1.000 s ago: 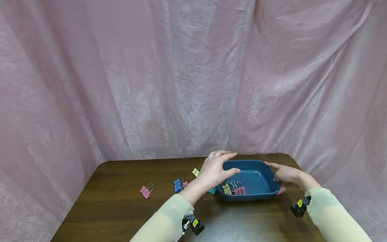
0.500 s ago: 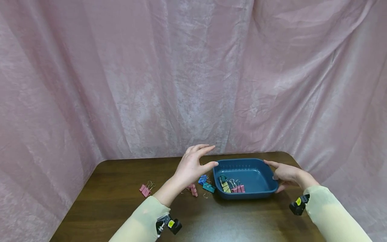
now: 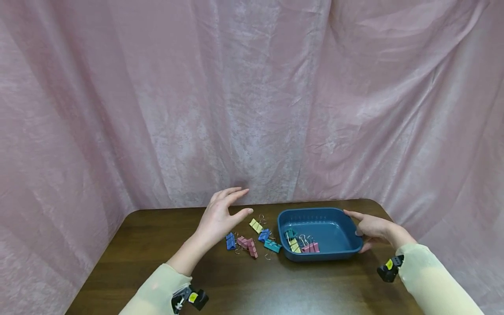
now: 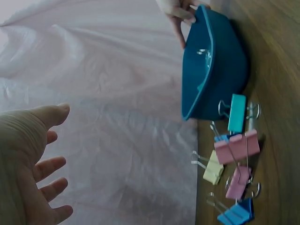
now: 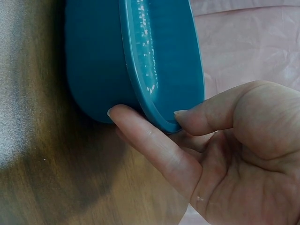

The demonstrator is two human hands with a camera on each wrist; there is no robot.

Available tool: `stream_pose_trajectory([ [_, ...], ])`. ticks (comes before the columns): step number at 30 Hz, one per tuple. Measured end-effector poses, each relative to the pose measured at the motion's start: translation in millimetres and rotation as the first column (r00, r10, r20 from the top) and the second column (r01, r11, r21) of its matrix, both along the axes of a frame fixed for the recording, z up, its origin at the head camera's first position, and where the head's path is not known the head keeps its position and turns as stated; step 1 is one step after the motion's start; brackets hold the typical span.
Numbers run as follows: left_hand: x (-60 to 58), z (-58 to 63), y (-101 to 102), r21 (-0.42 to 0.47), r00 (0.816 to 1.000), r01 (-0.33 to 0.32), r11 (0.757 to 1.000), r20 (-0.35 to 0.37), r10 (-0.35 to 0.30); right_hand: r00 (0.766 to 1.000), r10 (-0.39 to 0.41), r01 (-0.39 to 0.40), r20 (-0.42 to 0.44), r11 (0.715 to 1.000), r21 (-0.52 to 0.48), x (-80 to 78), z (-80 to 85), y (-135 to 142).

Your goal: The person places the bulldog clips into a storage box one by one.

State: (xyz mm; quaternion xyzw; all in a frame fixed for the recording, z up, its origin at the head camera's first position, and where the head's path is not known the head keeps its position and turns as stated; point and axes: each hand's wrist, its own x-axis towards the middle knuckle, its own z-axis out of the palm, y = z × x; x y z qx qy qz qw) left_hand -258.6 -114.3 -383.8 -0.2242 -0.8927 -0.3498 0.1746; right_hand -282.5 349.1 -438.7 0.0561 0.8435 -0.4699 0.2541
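My left hand (image 3: pixel 220 218) hovers above the left part of the table, thumb and fingers spread, holding nothing. In the left wrist view its fingers (image 4: pixel 52 168) are apart from the clips. My right hand (image 3: pixel 376 228) grips the right end of a blue plastic bin (image 3: pixel 327 257); in the right wrist view the thumb lies over the rim, fingers outside. A green binder clip (image 3: pixel 290 233), a yellow one (image 3: pixel 294 246) and a pink one (image 3: pixel 311 248) lie inside the bin. Left of it are a yellow clip (image 3: pixel 256 225), a teal clip (image 3: pixel 272 246), and several blue and pink clips (image 3: pixel 252 248).
The brown wooden table (image 3: pixel 299 288) has rounded far corners. Behind it hangs a pink curtain (image 3: pixel 252 109). A small black camera (image 3: pixel 387 269) is strapped at each wrist. My left forearm covers part of the table's left side.
My left hand has moved left, from over the bin's left edge to beyond the loose clips, uncovering them. A pink clip farther left is now hidden behind it. The right hand keeps its hold.
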Motion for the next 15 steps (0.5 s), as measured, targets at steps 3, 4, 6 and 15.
stream_pose_trajectory([
  [3,1.4,-0.1,-9.1,-0.001,1.0,-0.021,1.0,0.0,0.021,1.0,-0.003,0.003,0.001,1.0,-0.002,0.3,-0.1,-0.1],
  [4,1.7,-0.6,-12.0,-0.004,1.0,-0.027,1.0,-0.001,0.027,1.0,-0.002,0.002,0.002,1.0,-0.002,0.3,-0.3,0.0],
  [6,2.5,-1.3,-18.0,-0.007,0.999,-0.038,0.999,0.001,0.038,1.0,-0.002,0.002,0.005,1.0,-0.005,0.5,-0.4,-0.1],
  [15,4.6,-10.5,-46.2,-0.042,0.994,-0.099,0.994,0.041,0.1,1.0,0.018,-0.019,-0.016,1.0,-0.013,3.2,0.1,-0.1],
])
